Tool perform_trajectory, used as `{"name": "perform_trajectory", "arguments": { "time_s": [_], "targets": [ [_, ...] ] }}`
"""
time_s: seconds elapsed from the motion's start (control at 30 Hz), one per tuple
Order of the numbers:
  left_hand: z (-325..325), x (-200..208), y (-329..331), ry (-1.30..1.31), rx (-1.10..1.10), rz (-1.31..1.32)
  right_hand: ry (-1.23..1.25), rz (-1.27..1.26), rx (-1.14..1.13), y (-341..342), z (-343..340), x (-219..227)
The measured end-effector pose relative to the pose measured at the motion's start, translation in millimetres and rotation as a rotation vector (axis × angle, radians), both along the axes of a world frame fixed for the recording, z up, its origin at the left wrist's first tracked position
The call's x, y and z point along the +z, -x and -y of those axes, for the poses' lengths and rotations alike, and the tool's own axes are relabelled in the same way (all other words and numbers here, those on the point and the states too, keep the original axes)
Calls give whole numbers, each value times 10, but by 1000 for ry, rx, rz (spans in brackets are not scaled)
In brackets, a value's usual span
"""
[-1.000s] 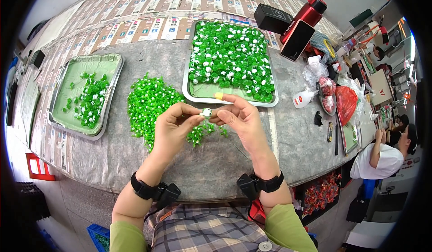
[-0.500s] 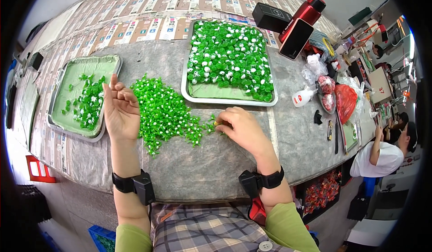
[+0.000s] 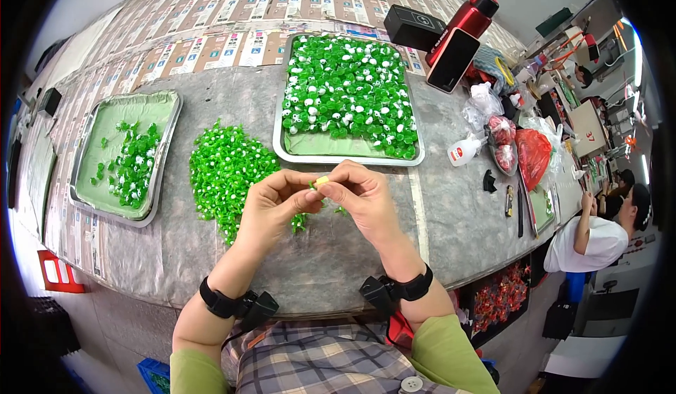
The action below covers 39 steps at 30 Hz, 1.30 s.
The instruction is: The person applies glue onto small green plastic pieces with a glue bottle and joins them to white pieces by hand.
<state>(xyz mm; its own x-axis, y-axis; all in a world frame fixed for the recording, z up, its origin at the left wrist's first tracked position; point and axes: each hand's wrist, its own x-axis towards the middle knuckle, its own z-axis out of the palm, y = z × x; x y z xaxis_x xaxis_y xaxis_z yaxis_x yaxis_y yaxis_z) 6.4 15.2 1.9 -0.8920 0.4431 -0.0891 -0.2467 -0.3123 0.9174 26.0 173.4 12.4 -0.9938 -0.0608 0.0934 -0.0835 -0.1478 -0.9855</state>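
Head view. The counter, dressed with a mottled grey sheet, carries a large rectangular silver metal tray lined in pale green; all positions below refer to this tray. It is filled with small glossy green pieces bearing white dark-dotted balls, except for a bare strip along its near edge. The raised rim presumably keeps the rounded pieces from rolling off.

The small bright green plastic piece is just off the tray's near side, raised in front of the person. The left hand has thumb and index finger closed on it, a fingertip pinch that appears suited to so slight an item. The right hand, a yellow cover on its index fingertip, meets it from the other side; whether those fingers grip the piece or merely touch it cannot be told. The cover probably protects the skin.

Left of the tray, and nearer the person, lies a loose heap of small green plastic pieces with white specks, set within short reach of the left hand. Farther left is a smaller silver metal tray with pale green lining, holding a scattered cluster of green and white pieces.

Right of the large tray, a black smartphone stands tilted by a red cylindrical bottle, apparently leaning for support. A small white plastic bottle sits nearer the person, on the same side.
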Motion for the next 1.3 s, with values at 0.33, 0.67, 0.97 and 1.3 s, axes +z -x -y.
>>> {"name": "perform_trajectory", "arguments": {
  "time_s": [0.33,0.67,0.97,1.3],
  "targets": [
    [49,17,40,-120,110,142,-819,-366,-1453,31,-1531,-141],
    [78,5,31,-157,78,190,-618,-112,-1058,117,-1587,-344],
    [89,-16,53,-195,24,259,-143,-405,-671,-47,-476,239],
    [80,-31,49,-274,26,298,-287,-563,-535,-209,-169,301]
  ]
}}
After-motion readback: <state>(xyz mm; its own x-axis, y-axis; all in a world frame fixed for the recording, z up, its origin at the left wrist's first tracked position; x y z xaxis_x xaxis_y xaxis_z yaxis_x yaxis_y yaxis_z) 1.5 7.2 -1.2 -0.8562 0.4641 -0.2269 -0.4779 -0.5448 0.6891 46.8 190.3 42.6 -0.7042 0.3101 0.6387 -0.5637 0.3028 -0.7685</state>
